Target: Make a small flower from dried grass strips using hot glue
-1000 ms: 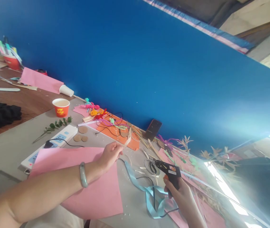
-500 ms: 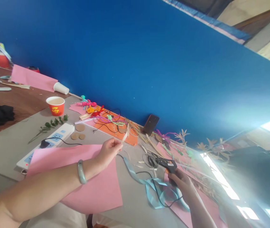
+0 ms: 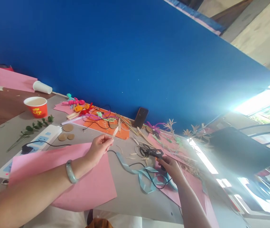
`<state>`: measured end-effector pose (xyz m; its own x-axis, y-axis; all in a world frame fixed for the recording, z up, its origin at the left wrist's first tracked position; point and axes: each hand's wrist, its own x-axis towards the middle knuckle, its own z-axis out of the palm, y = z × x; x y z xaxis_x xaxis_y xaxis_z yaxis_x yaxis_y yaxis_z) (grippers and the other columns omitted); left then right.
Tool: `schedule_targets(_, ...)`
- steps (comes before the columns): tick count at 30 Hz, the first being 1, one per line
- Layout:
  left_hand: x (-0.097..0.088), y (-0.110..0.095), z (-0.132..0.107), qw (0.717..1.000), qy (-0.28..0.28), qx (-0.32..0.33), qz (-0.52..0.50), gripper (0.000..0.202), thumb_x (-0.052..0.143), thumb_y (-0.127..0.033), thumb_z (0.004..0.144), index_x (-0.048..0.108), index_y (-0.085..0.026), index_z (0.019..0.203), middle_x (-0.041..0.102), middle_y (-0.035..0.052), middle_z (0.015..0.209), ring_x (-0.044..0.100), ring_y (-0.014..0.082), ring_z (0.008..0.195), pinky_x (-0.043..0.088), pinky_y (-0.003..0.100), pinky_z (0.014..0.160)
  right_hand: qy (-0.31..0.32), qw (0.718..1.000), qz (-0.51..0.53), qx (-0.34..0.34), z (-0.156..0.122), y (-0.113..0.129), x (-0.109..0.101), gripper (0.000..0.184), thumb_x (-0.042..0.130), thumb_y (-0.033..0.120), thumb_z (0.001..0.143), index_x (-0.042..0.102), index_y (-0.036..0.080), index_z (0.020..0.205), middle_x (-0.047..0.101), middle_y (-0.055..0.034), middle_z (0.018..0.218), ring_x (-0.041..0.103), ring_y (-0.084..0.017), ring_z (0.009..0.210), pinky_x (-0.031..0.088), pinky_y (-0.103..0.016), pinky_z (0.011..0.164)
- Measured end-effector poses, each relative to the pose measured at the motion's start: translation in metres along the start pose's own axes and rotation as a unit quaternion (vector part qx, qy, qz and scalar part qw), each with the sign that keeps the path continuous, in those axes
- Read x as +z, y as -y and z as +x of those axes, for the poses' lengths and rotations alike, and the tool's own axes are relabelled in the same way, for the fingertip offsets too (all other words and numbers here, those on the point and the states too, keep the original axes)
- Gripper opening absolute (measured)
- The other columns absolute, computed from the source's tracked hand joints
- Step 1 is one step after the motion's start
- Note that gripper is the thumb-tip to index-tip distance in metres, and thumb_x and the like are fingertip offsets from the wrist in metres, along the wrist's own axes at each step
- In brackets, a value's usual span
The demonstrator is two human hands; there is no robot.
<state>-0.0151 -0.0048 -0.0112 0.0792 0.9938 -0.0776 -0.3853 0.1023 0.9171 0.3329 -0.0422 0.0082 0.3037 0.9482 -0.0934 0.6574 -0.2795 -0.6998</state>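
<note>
My left hand (image 3: 98, 146), with a pale green bangle on its wrist, is closed in a pinch on a thin pale strip (image 3: 116, 131) that points up and away over the pink paper sheet (image 3: 61, 177). To the right, my right hand (image 3: 170, 167) is wrapped round the grip of a black hot glue gun (image 3: 154, 153), whose nozzle points left, low over the grey table (image 3: 130, 193). The gun's black cord runs across a light blue ribbon (image 3: 141, 177) lying between my hands.
A white power strip (image 3: 40, 139) with a black plug, a green leafy sprig (image 3: 30, 129), a red paper cup (image 3: 36, 106), cork discs (image 3: 67, 128), an orange sheet (image 3: 106, 126) with pipe-cleaner shapes and a dark phone (image 3: 141, 117) lie along the blue wall (image 3: 125, 57).
The view has swung to the right. My right hand has carried the glue gun down and away toward the table. My left hand keeps its pinch on the strip.
</note>
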Motion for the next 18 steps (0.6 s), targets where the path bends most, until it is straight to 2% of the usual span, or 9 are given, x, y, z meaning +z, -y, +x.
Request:
schedule_targets(4,0.0,-0.001,0.0,1.0,0.0,-0.005,0.0,0.026,0.069,-0.036,0.07,0.054,-0.016,0.071,0.056,-0.0024,0.064,0.038,0.0042,0.045,0.024,0.017,0.04,-0.001,0.999,-0.029,-0.012,0.001,-0.001,0.0,0.032,0.059,0.046,0.069,0.063,0.014,0.073,0.061,-0.0021,0.059,0.054,-0.015,0.05,0.039,-0.025,0.047)
schedule_targets(9,0.001,-0.005,-0.002,1.0,0.002,-0.022,0.001,0.024,0.069,-0.035,0.069,0.053,-0.016,0.071,0.055,-0.0026,0.064,0.037,0.0037,0.045,0.022,0.017,0.04,-0.009,0.995,-0.091,-0.025,0.002,-0.001,-0.001,0.028,0.058,0.044,0.07,0.061,0.017,0.066,0.058,-0.0011,0.053,0.054,-0.018,0.051,0.036,-0.027,0.05)
schedule_targets(12,0.003,-0.008,-0.004,1.0,0.001,-0.028,-0.002,0.025,0.069,-0.035,0.068,0.053,-0.016,0.07,0.055,-0.003,0.063,0.036,0.0034,0.044,0.021,0.017,0.039,-0.071,0.984,-0.159,-0.049,0.0,0.0,0.0,0.028,0.058,0.044,0.07,0.064,0.017,0.075,0.063,-0.0046,0.065,0.058,-0.022,0.061,0.038,-0.029,0.053)
schedule_targets(14,0.005,-0.01,-0.006,0.999,-0.001,-0.033,0.001,0.026,0.07,-0.036,0.067,0.053,-0.016,0.068,0.055,-0.003,0.063,0.036,0.0032,0.044,0.021,0.017,0.039,-0.126,0.959,-0.221,-0.125,-0.002,0.005,0.004,0.029,0.056,0.043,0.074,0.065,0.019,0.087,0.066,-0.0077,0.081,0.06,-0.023,0.071,0.04,-0.03,0.058)
schedule_targets(15,0.005,-0.01,-0.006,0.999,-0.002,-0.035,0.004,0.027,0.07,-0.036,0.067,0.053,-0.015,0.068,0.055,-0.0029,0.062,0.036,0.0032,0.044,0.021,0.017,0.039,-0.134,0.943,-0.246,-0.182,-0.004,0.009,0.007,0.027,0.053,0.041,0.078,0.064,0.02,0.091,0.066,-0.0083,0.087,0.061,-0.023,0.074,0.041,-0.031,0.061)
schedule_targets(16,0.006,-0.011,-0.007,0.999,-0.002,-0.037,0.006,0.027,0.07,-0.036,0.066,0.053,-0.015,0.068,0.055,-0.0028,0.062,0.037,0.0032,0.044,0.021,0.017,0.039,-0.123,0.925,-0.263,-0.245,-0.005,0.015,0.012,0.024,0.051,0.038,0.082,0.065,0.021,0.092,0.066,-0.0082,0.089,0.061,-0.022,0.077,0.042,-0.032,0.064)
schedule_targets(18,0.007,-0.011,-0.007,0.999,-0.002,-0.038,0.007,0.028,0.071,-0.037,0.065,0.053,-0.015,0.068,0.055,-0.0026,0.061,0.037,0.0033,0.043,0.023,0.017,0.039,-0.058,0.888,-0.286,-0.355,-0.007,0.031,0.022,0.02,0.048,0.03,0.086,0.066,0.021,0.088,0.066,-0.0076,0.084,0.061,-0.021,0.079,0.042,-0.032,0.072)
